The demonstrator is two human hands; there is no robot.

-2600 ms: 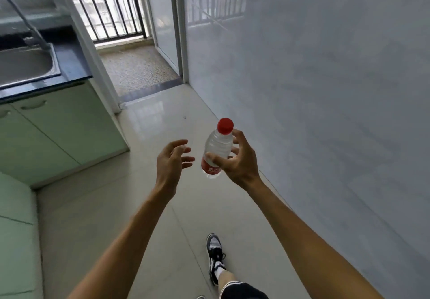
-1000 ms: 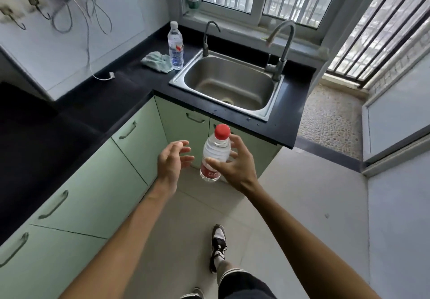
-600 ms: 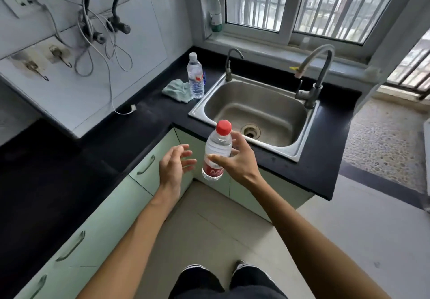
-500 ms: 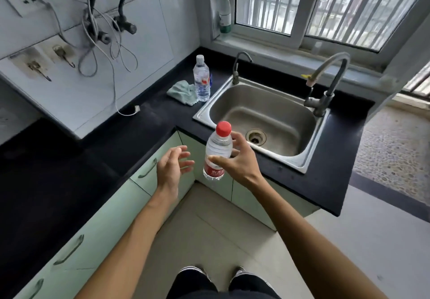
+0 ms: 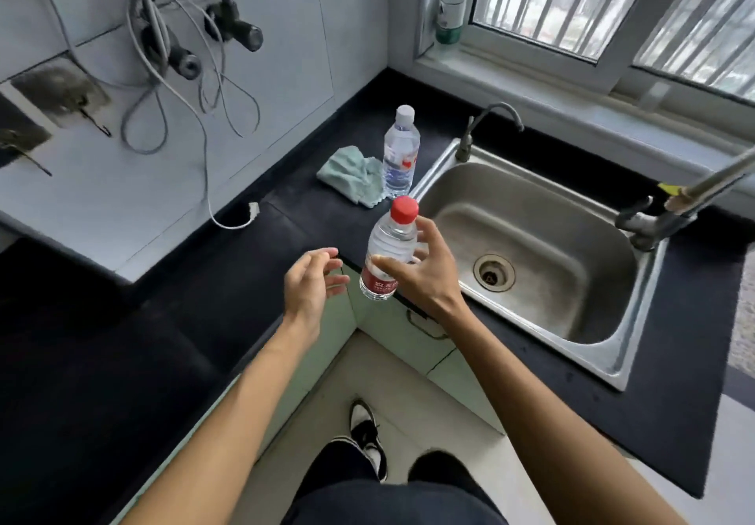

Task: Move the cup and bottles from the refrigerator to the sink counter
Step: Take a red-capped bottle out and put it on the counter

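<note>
A person's right hand (image 5: 425, 275) grips a red-capped water bottle (image 5: 388, 257) around its middle, at centre frame, above the inner corner of the black sink counter (image 5: 253, 279). The bottle is held near upright, its long axis leaning slightly, cap toward the upper right. The left hand (image 5: 310, 287) hangs just beside it, fingers loosely curled and holding nothing, apart from the bottle. The likely set-down spot lies up-frame from the hands: bare counter left of the steel sink (image 5: 543, 255), where a white-capped bottle (image 5: 400, 152) already stands upright just beside a crumpled green cloth (image 5: 347, 173). The right hand, the one carrying, is the nearer to that patch. Open counter stretches between the held bottle and the cloth, while the sink's rim bounds it on the right and a loose white cable end (image 5: 245, 218) lies toward the wall on the left. No cup is visible.
</note>
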